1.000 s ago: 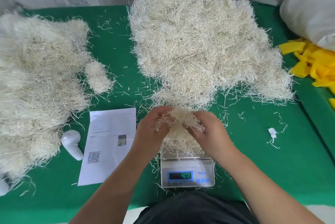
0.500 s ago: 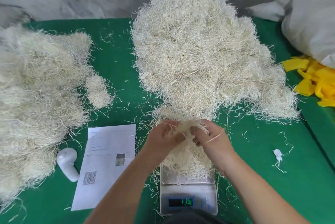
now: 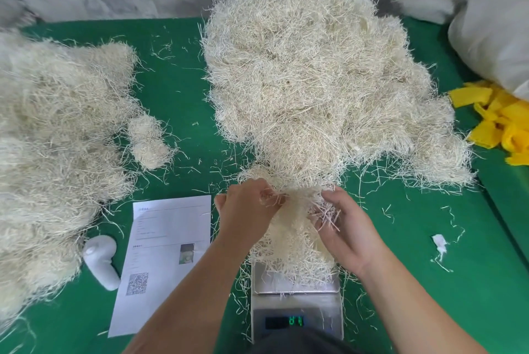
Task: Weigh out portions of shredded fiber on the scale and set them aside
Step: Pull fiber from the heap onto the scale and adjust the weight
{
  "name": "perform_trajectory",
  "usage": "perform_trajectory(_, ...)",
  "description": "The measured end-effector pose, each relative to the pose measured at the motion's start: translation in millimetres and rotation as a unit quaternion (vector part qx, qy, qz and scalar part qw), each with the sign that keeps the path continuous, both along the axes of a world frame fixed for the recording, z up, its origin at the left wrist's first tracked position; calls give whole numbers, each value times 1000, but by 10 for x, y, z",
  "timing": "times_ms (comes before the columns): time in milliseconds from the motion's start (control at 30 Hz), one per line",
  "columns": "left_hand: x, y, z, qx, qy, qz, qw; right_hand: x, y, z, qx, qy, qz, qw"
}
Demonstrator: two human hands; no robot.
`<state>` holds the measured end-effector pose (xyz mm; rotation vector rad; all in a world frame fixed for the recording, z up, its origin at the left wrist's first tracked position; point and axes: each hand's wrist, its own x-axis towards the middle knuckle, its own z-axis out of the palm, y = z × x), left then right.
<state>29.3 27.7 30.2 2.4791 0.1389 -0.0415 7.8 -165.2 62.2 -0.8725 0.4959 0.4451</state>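
A small steel scale (image 3: 296,300) stands at the near edge of the green table, its display lit with green digits. A heap of pale shredded fiber (image 3: 294,242) lies on its platform and rises up between my hands. My left hand (image 3: 246,210) grips a tuft of that fiber at the heap's top left. My right hand (image 3: 342,227) has its fingers curled round strands at the top right. The big supply pile of fiber (image 3: 315,67) fills the table just beyond my hands. A second large pile (image 3: 54,139) with a small clump (image 3: 147,140) beside it lies at the left.
A printed sheet with a QR code (image 3: 160,256) lies left of the scale, a white plastic object (image 3: 101,260) beside it. Yellow strips (image 3: 503,121) and a grey-white sack (image 3: 492,30) sit at the right edge. A white scrap (image 3: 439,242) and loose strands litter the green cloth (image 3: 429,282).
My hands have moved a little apart, pulling at the top of the heap on the scale. The view has tilted up, and the display reading has changed.
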Motion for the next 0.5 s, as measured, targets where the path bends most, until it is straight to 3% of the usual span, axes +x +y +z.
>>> perform_trajectory(167,115,-26,99,11,-1,16,1000,-108,66,21,49,27,0,998)
perform_trajectory(400,170,-97,166,34,-58,-11,998,-127,104,131,1,-17,18,1000)
perform_trajectory(500,101,-52,89,-22,-23,-7,999,-122,101,142,15,-39,41,998)
